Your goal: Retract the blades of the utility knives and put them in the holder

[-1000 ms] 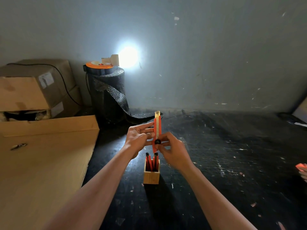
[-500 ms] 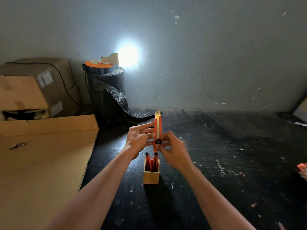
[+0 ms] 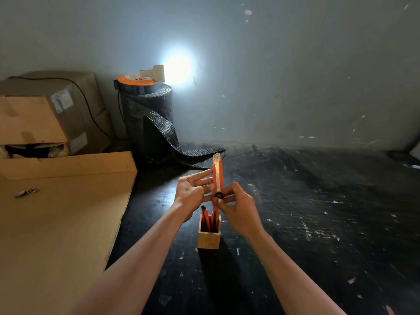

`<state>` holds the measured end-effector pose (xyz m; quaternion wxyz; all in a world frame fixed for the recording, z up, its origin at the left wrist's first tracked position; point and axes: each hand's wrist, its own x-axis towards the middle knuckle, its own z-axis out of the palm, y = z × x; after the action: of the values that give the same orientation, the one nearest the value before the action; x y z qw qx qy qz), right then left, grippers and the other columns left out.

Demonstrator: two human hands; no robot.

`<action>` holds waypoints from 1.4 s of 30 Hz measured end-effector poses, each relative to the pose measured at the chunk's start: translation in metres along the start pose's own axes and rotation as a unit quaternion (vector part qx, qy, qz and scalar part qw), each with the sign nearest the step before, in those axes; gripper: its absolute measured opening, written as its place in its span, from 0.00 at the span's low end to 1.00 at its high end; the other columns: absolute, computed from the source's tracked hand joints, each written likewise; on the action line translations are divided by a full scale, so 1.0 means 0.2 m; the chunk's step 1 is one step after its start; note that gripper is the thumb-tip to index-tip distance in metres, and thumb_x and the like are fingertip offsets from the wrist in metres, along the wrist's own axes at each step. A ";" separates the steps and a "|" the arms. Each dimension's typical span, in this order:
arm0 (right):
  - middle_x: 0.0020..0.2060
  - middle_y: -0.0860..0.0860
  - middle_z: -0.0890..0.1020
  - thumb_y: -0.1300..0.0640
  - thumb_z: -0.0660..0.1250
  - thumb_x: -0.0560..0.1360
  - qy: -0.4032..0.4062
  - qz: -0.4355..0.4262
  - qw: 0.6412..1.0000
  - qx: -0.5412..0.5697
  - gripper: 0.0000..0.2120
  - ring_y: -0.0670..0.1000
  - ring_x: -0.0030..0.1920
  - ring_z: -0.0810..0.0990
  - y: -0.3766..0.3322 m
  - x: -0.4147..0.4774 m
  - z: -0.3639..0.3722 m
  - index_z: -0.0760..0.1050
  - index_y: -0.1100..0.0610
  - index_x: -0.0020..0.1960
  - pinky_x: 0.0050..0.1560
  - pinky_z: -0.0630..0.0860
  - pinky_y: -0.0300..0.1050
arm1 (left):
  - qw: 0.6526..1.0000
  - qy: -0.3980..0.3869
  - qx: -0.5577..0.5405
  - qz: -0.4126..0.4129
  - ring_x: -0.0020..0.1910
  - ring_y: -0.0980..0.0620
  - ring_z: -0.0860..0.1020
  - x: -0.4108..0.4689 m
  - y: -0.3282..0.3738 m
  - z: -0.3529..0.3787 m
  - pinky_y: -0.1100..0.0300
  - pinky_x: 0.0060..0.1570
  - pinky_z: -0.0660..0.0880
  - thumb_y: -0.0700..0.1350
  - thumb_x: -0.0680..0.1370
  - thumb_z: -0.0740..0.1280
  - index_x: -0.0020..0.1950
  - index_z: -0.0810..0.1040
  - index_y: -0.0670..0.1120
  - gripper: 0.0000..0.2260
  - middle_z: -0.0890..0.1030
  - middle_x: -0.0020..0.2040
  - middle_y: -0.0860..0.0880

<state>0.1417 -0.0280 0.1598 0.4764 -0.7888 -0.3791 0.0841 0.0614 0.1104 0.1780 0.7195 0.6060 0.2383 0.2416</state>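
Note:
An orange utility knife stands upright in the air above a small wooden holder on the dark table. Its metal tip points up and a short bit of blade shows at the top. My left hand pinches the knife's left side with fingers extended. My right hand grips its lower end, thumb on the black slider knob. Two or three orange and black knives stand in the holder, right below my hands.
A large cardboard sheet covers the table's left side, with stacked boxes behind it. A black bubble-wrap roll with a lamp on top stands at the back wall. The dark table stretches to the right.
Both hands and the knife stay almost in place. The black slider knob sits slightly lower on the handle than a second ago.

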 end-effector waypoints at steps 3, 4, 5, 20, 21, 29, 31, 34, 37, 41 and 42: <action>0.48 0.46 0.85 0.54 0.74 0.75 -0.008 0.003 1.000 0.008 0.10 0.45 0.48 0.85 0.03 0.02 0.02 0.74 0.53 0.51 0.50 0.83 0.44 | 1.000 0.002 0.000 0.000 0.47 0.45 0.88 0.01 -0.03 -0.01 0.47 0.45 0.85 0.26 0.76 0.68 0.65 0.82 0.44 0.21 0.89 0.50 0.45; 0.49 0.47 0.85 0.53 0.74 0.75 -0.010 0.003 1.000 0.015 0.11 0.45 0.49 0.85 0.04 0.03 0.02 0.75 0.54 0.53 0.50 0.83 0.44 | 1.000 0.000 0.000 -0.001 0.48 0.44 0.88 0.01 -0.04 -0.01 0.46 0.45 0.85 0.26 0.76 0.68 0.65 0.82 0.44 0.21 0.89 0.51 0.45; 0.50 0.47 0.85 0.51 0.74 0.75 -0.009 0.005 0.999 0.033 0.14 0.45 0.49 0.85 0.05 0.04 0.03 0.74 0.54 0.56 0.50 0.84 0.44 | 1.000 -0.001 -0.003 -0.004 0.48 0.44 0.88 0.02 -0.05 -0.02 0.47 0.45 0.85 0.26 0.77 0.68 0.65 0.81 0.44 0.21 0.89 0.50 0.44; 0.45 0.54 0.85 0.64 0.70 0.78 -0.028 0.053 0.997 0.056 0.09 0.52 0.44 0.87 0.32 0.24 0.15 0.76 0.58 0.57 0.43 0.85 0.46 | 0.973 0.080 0.211 -0.041 0.52 0.50 0.85 0.11 -0.44 -0.13 0.53 0.56 0.83 0.35 0.76 0.74 0.65 0.81 0.42 0.18 0.86 0.57 0.42; 0.46 0.53 0.85 0.63 0.71 0.78 -0.033 0.057 0.997 0.040 0.09 0.50 0.45 0.86 0.35 0.24 0.16 0.76 0.57 0.56 0.43 0.84 0.43 | 0.968 0.072 0.236 -0.048 0.54 0.50 0.84 0.10 -0.47 -0.14 0.56 0.57 0.82 0.36 0.76 0.75 0.67 0.80 0.42 0.19 0.85 0.59 0.42; 0.46 0.50 0.84 0.57 0.70 0.79 -0.069 0.116 0.991 -0.009 0.04 0.48 0.46 0.84 0.52 0.23 0.27 0.77 0.53 0.53 0.40 0.75 0.35 | 0.939 0.055 0.318 -0.120 0.59 0.49 0.82 0.10 -0.69 -0.13 0.49 0.61 0.80 0.39 0.71 0.80 0.72 0.76 0.44 0.30 0.82 0.66 0.45; 0.46 0.49 0.84 0.56 0.70 0.79 -0.072 0.128 0.989 -0.017 0.04 0.46 0.45 0.83 0.54 0.22 0.30 0.78 0.54 0.53 0.38 0.73 0.32 | 0.938 0.057 0.317 -0.125 0.58 0.49 0.83 0.10 -0.72 -0.12 0.50 0.59 0.81 0.37 0.72 0.78 0.70 0.78 0.44 0.27 0.84 0.64 0.45; 0.47 0.48 0.85 0.55 0.70 0.79 -0.090 0.145 0.985 -0.028 0.04 0.47 0.47 0.83 0.58 0.22 0.33 0.79 0.53 0.53 0.42 0.77 0.36 | 0.938 0.069 0.316 -0.127 0.60 0.48 0.83 0.10 -0.76 -0.11 0.50 0.61 0.80 0.35 0.74 0.76 0.69 0.80 0.44 0.23 0.84 0.64 0.46; 0.47 0.49 0.86 0.55 0.70 0.78 -0.109 0.162 0.979 -0.055 0.03 0.50 0.48 0.84 0.61 0.22 0.35 0.80 0.52 0.51 0.50 0.81 0.50 | 0.935 0.083 0.320 -0.127 0.61 0.48 0.83 0.10 -0.78 -0.12 0.52 0.63 0.79 0.34 0.74 0.76 0.68 0.80 0.43 0.23 0.84 0.63 0.46; 0.50 0.50 0.86 0.56 0.68 0.79 -0.110 0.173 0.975 -0.085 0.05 0.51 0.51 0.84 0.61 0.21 0.35 0.81 0.52 0.53 0.53 0.81 0.51 | 0.935 0.084 0.320 -0.125 0.61 0.48 0.83 0.11 -0.79 -0.12 0.50 0.63 0.80 0.35 0.73 0.77 0.68 0.80 0.44 0.23 0.84 0.63 0.46; 0.51 0.50 0.86 0.56 0.68 0.79 -0.107 0.169 0.976 -0.085 0.05 0.50 0.52 0.84 0.61 0.21 0.34 0.81 0.52 0.54 0.54 0.80 0.50 | 0.935 0.085 0.321 -0.126 0.61 0.48 0.83 0.11 -0.80 -0.13 0.49 0.63 0.80 0.35 0.74 0.77 0.68 0.80 0.44 0.23 0.84 0.63 0.46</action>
<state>0.2007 0.0161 0.0339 0.3432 -0.8655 -0.2950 0.2148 0.0711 0.1196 0.0155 0.4886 0.7469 0.4373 0.1103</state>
